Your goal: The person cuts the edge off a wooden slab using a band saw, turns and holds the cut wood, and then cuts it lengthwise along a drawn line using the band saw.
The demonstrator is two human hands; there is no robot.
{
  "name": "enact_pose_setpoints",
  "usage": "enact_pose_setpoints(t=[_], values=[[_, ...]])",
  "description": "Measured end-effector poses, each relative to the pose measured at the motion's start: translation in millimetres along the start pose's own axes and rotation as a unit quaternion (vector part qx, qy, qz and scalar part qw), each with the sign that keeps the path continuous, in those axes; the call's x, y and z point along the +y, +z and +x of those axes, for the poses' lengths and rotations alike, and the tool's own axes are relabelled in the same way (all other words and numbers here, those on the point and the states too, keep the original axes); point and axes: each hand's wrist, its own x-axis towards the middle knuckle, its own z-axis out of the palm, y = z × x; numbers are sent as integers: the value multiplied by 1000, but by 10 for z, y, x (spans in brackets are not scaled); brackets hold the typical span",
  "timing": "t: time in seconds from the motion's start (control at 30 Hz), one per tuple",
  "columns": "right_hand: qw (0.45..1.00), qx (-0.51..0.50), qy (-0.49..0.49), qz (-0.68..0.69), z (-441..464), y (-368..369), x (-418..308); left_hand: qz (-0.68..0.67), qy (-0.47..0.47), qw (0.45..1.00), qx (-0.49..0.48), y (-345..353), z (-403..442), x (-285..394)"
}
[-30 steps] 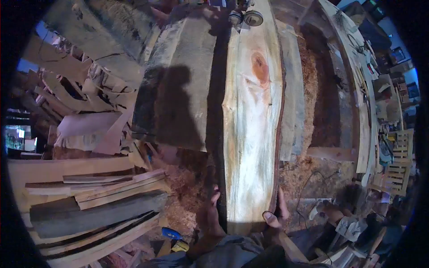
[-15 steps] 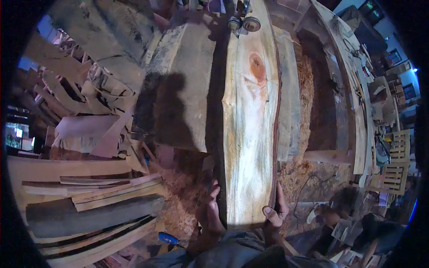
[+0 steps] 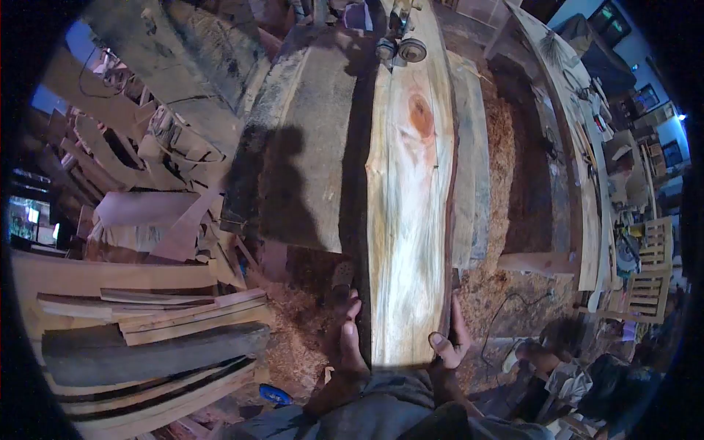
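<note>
A long pale wooden slab (image 3: 411, 220) stretches away from my body, with a reddish knot near its far part and dark, rough edges. My left hand (image 3: 350, 341) is closed against the slab's left edge at the near end, its thumb pointing up along the side. On the right, my right hand (image 3: 451, 343) grips the opposite edge, thumb over the top face and fingers along the side. Beyond the knot, two round metal wheels (image 3: 412, 50) sit over the slab; what they belong to is only partly visible.
A dusty wooden tabletop (image 3: 304, 169) flanks the slab on the left. Stacked boards (image 3: 154, 345) lie at the lower left. Sawdust (image 3: 502, 169) covers the right side, with a dark cable (image 3: 506, 301) on the floor. At lower right is another person (image 3: 565, 381).
The slab has slid slightly forward, the knot now closer to the wheels. My hands have moved forward with it, keeping their hold. The view has tilted a little.
</note>
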Motion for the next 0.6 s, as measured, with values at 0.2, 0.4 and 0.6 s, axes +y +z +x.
enact_pose_setpoints(t=[0.2,0.4,0.6], values=[[1000,2,-15,-3,30,-14,74,16,9,1000,-8,82,107,112],[1000,6,-12,5,56,41,8,12,-3,1000,3,36,43,-5],[1000,3,-20,-4,80,8,18,-23,5,999,35,-60,-31,-228]])
